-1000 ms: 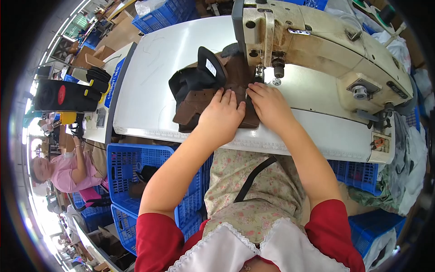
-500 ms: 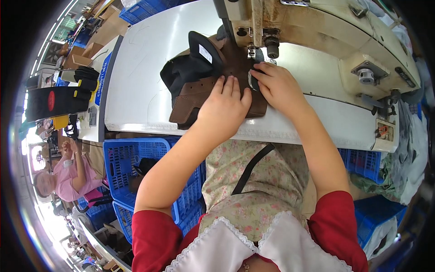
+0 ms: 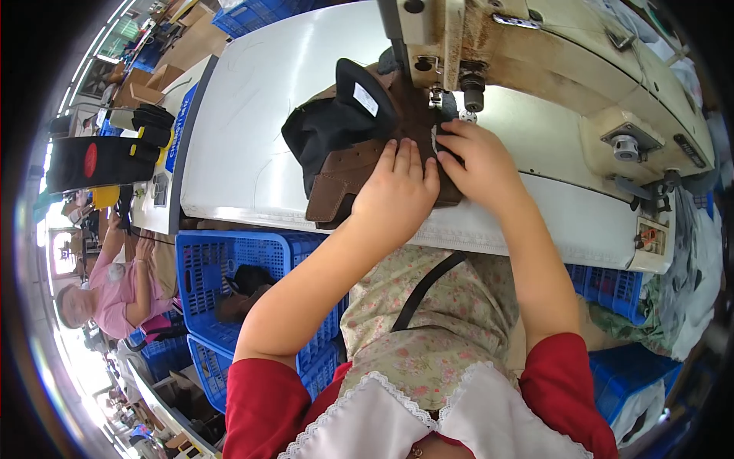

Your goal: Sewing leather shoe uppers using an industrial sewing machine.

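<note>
A brown leather shoe upper [image 3: 348,172] with punched eyelet holes and a black lining [image 3: 317,134] lies on the white sewing table. Its far edge runs up to the sewing machine's presser foot [image 3: 436,98]. My left hand [image 3: 397,187] rests flat on the leather, fingers stretched out side by side toward the machine. At the upper's right edge, just in front of the presser foot, my right hand [image 3: 478,157] has its bent fingers and thumb closed on the border. A thin whitish strip shows by these fingertips. The fingers partly hide that edge.
The machine arm [image 3: 550,57] reaches over the table's far right. Below the table's front edge at left stand stacked blue crates [image 3: 229,239] with dark pieces inside. Another blue crate [image 3: 608,287] is under the right side. A co-worker in pink [image 3: 118,298] sits far left.
The whole view has shifted slightly. My right thumb has drawn nearer the index finger. My left hand keeps its flat place on the shoe upper. The co-worker's hands have moved.
</note>
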Tool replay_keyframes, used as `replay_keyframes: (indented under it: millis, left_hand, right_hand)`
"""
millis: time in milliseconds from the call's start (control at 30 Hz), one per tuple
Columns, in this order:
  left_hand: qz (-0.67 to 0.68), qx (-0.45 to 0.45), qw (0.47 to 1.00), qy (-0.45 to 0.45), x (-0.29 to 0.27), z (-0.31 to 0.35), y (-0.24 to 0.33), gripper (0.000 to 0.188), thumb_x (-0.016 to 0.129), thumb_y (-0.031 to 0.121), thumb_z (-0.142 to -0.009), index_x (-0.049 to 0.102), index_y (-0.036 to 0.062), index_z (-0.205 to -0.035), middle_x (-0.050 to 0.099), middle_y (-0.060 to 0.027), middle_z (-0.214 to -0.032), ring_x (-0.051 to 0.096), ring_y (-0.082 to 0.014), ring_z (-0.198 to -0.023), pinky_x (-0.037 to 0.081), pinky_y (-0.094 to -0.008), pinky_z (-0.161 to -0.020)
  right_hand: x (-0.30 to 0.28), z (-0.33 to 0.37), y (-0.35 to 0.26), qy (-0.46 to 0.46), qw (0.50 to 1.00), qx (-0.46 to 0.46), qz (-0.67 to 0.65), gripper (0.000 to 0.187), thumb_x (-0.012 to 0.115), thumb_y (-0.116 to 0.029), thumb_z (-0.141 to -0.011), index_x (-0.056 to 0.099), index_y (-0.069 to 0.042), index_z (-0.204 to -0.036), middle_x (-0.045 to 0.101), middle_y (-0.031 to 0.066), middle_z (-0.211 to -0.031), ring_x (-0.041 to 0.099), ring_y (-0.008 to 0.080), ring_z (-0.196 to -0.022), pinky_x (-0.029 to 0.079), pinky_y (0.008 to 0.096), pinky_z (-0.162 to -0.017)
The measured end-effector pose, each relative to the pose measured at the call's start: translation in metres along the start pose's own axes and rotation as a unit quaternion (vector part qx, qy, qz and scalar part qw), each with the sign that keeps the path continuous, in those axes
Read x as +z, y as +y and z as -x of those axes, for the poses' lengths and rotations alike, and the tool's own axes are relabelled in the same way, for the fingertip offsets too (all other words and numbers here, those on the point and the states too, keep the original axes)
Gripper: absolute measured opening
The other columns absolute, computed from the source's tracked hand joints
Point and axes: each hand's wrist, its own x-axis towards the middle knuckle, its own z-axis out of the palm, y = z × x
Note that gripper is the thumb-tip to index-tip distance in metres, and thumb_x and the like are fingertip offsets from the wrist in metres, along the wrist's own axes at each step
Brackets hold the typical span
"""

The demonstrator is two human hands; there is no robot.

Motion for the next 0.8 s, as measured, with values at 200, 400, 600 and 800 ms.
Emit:
replay_keyframes:
  millis: [200, 400, 600, 800]
  left_hand:
    - [0.032, -0.013, 0.999, 0.004, -0.003, -0.004, 0.001, 0.054, 0.061, 0.015, -0.077, 0.055, -0.0063, -0.126, 0.057, -0.0289, -0.128, 0.051, -0.0368, -0.126, 0.032, -0.0459, -0.113]
    - [0.106, -0.058, 0.992, -0.040, -0.016, -0.001, 0.002, 0.062, 0.064, 0.014, -0.070, 0.051, -0.0092, -0.127, 0.051, -0.0297, -0.133, 0.043, -0.0377, -0.133, 0.024, -0.0457, -0.117]
    - [0.344, -0.138, 0.927, 0.054, -0.098, -0.001, -0.023, 0.018, 0.065, 0.018, -0.075, 0.071, 0.0041, -0.086, 0.068, -0.0137, -0.081, 0.067, -0.0284, -0.079, 0.051, -0.0400, -0.073]
    - [0.490, -0.308, 0.811, 0.088, -0.078, -0.050, -0.146, 0.023, 0.064, 0.023, -0.087, 0.070, 0.0020, -0.092, 0.068, -0.0051, -0.081, 0.065, -0.0177, -0.073, 0.050, -0.0291, -0.069]
  right_hand:
    - [0.025, 0.016, -0.009, 0.109, 0.993, -0.001, 0.054, 0.031, 0.064, -0.012, -0.082, 0.067, 0.003, -0.109, 0.064, 0.0188, -0.120, 0.056, 0.0368, -0.118, 0.045, 0.0444, -0.101]
    - [0.029, 0.017, -0.010, 0.098, 0.993, -0.012, 0.063, 0.032, 0.063, -0.013, -0.083, 0.067, 0.002, -0.111, 0.062, 0.0178, -0.124, 0.053, 0.0353, -0.122, 0.043, 0.0450, -0.103]
    - [0.026, 0.021, -0.011, 0.102, 0.991, 0.006, 0.084, 0.031, 0.062, -0.014, -0.084, 0.067, 0.001, -0.110, 0.063, 0.0164, -0.124, 0.054, 0.0338, -0.122, 0.043, 0.0435, -0.104]
    - [0.028, 0.018, -0.011, 0.106, 0.992, 0.001, 0.073, 0.031, 0.062, -0.015, -0.083, 0.067, 0.001, -0.109, 0.062, 0.0161, -0.125, 0.054, 0.0317, -0.122, 0.043, 0.0426, -0.104]
